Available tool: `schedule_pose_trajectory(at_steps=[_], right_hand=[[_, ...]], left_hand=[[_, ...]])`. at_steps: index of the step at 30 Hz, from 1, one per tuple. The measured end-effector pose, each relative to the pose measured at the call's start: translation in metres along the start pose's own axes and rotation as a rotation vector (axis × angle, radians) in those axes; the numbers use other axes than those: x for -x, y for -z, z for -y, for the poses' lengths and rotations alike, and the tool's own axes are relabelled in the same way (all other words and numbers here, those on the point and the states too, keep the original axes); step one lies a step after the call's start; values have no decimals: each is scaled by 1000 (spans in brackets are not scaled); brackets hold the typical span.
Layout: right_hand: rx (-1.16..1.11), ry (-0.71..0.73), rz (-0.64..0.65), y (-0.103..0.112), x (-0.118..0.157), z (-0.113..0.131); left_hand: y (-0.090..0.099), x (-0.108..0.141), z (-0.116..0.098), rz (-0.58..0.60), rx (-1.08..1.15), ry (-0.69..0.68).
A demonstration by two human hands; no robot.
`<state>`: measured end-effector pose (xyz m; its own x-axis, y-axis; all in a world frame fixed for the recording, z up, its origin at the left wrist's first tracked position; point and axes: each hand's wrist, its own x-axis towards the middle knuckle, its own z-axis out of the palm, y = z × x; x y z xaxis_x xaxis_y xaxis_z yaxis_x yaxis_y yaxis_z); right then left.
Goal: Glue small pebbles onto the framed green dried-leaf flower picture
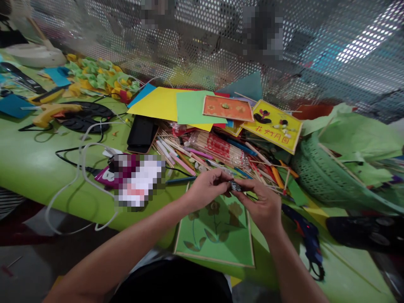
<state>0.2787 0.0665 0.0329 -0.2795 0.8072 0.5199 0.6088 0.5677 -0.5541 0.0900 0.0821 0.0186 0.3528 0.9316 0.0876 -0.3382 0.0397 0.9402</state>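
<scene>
Close together above a green card, my left hand (210, 188) and my right hand (261, 205) pinch a small dark, shiny speckled piece (235, 185) between their fingertips. I cannot make out exactly what the piece is. Beneath them lies the green card (217, 249), framed with thin wooden sticks. Brown pressed-looking flowers and leaves with drawn stems decorate it, and my hands hide its top edge. To the right of my right hand rests a dark blue glue gun (307, 235).
Markers (170, 151) and wrapped wooden sticks (217, 147) crowd the table behind my hands. Farther back lie a yellow card (277, 126) and an orange card (227, 108). A green basket (334, 181) stands right; a yellow glue gun (53, 113) and white cable (80, 176) lie left.
</scene>
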Motion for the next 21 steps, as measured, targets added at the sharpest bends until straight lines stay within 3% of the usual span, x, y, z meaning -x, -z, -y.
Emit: schedule_pose_trajectory(at_steps=[6,10,21], right_hand=[[-35,-69,3,1,0,0],[2,-41,-39,1,0,0],[90,100,-4,4,-3,2]], left_hand=[[3,-2,-1,31,28,20],[6,-3,-1,80,12,21],[5,0,-6,75,-318,11]])
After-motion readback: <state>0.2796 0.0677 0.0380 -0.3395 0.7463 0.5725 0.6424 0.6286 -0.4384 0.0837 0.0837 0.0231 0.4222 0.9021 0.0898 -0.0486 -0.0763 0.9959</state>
